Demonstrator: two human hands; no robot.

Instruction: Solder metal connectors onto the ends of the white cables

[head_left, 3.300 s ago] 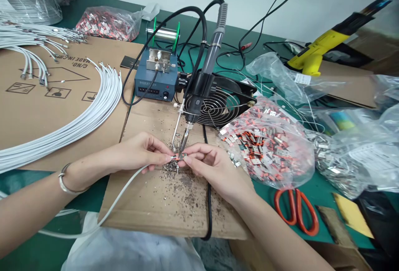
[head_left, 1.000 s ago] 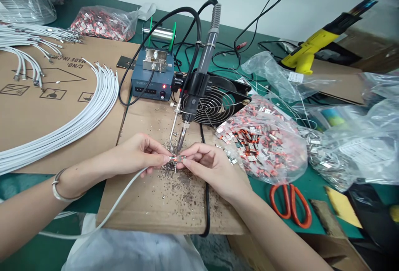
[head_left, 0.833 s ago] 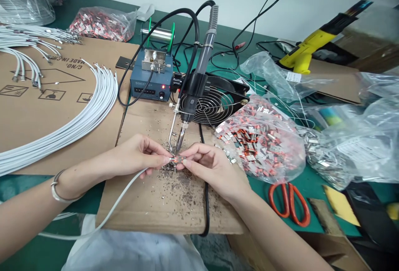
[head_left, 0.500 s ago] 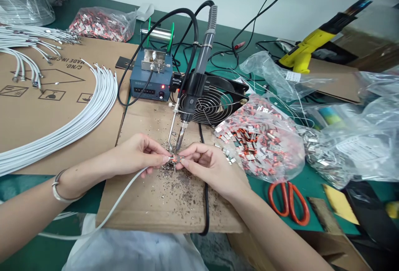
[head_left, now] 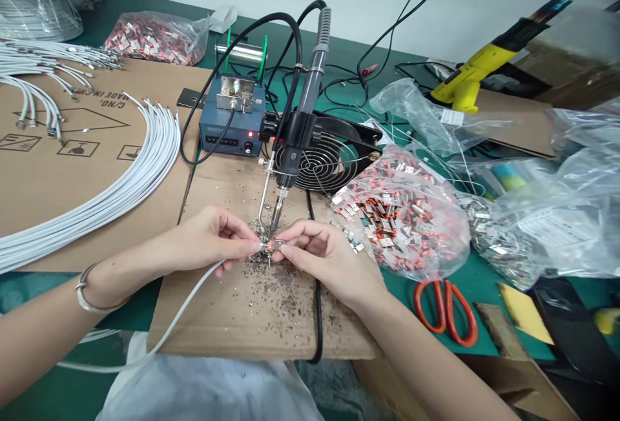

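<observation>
My left hand (head_left: 227, 240) pinches the end of a white cable (head_left: 186, 305), which trails down to the left edge. Facing it, my right hand (head_left: 314, 250) has thumb and fingers closed on a small metal connector (head_left: 276, 245) with some orange on it. Cable end and connector meet between my fingertips; the exact contact is too small to tell. Just above them is the tip of a soldering iron (head_left: 278, 211) held in a stand, with a thin bent metal tube (head_left: 265, 198) beside it. Dark solder bits lie on the cardboard (head_left: 213, 324) beneath.
A blue soldering station (head_left: 227, 132) and a round fan (head_left: 324, 163) stand behind the hands. White cables (head_left: 140, 182) lie left. Bags of connectors (head_left: 402, 214), red-handled scissors (head_left: 445, 314) and a yellow tool (head_left: 477, 72) are at right. A black cord (head_left: 318, 318) crosses the cardboard.
The whole view has shifted slightly, so things appear a little further left. Both hands keep their grips near the iron tip, with hardly any movement between them.
</observation>
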